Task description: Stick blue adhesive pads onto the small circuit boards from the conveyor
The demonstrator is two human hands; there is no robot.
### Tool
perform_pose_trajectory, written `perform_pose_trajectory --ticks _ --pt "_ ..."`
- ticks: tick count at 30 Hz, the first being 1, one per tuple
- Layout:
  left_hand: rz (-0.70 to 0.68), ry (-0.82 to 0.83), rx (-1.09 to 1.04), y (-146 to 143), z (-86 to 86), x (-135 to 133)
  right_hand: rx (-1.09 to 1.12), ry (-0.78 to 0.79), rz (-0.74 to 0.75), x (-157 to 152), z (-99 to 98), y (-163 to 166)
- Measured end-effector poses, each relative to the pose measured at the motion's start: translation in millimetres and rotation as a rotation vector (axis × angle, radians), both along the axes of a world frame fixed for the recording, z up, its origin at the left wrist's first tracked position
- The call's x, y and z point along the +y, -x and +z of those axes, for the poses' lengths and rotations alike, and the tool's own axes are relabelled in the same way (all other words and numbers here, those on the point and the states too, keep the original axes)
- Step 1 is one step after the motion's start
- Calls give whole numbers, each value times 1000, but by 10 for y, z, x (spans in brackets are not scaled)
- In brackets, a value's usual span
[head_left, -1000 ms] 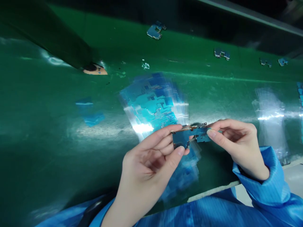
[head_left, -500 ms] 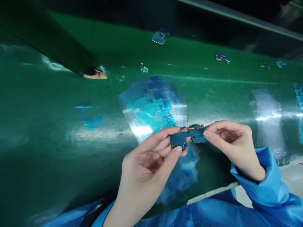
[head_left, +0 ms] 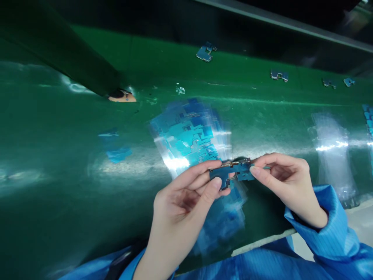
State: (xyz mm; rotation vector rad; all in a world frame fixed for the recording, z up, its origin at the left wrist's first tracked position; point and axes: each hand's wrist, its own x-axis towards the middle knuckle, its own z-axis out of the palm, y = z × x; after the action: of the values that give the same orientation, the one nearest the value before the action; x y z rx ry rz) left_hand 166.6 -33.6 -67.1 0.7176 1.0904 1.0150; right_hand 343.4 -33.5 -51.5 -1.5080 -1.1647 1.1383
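Above the green counter [head_left: 58,163] and the stack of clear films [head_left: 190,134], you held the small blue board [head_left: 233,172] level, its long axis running left to right. Your left hand [head_left: 180,206] pinched one end, your right hand [head_left: 287,182] the other.

Pretty much the whole view is a glossy green belt [head_left: 58,155] with bright glare streaks running across the middle. Up at 12 o'clock a dark wall sits behind a grey metal rail [head_left: 291,25]. A dark green beam [head_left: 67,58] cuts in from 10 o'clock. Down at 4 o'clock there's the belt's pale edge strip [head_left: 262,243].
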Motion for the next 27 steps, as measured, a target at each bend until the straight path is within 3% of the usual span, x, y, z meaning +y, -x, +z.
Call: perform_pose_trajectory --ticks 10,27 --pt "40 24 79 -12 -38 -12 5 -16 11 11 -24 23" --pt "105 27 31 -19 -37 12 -13 -54 -6 -6 -49 10"
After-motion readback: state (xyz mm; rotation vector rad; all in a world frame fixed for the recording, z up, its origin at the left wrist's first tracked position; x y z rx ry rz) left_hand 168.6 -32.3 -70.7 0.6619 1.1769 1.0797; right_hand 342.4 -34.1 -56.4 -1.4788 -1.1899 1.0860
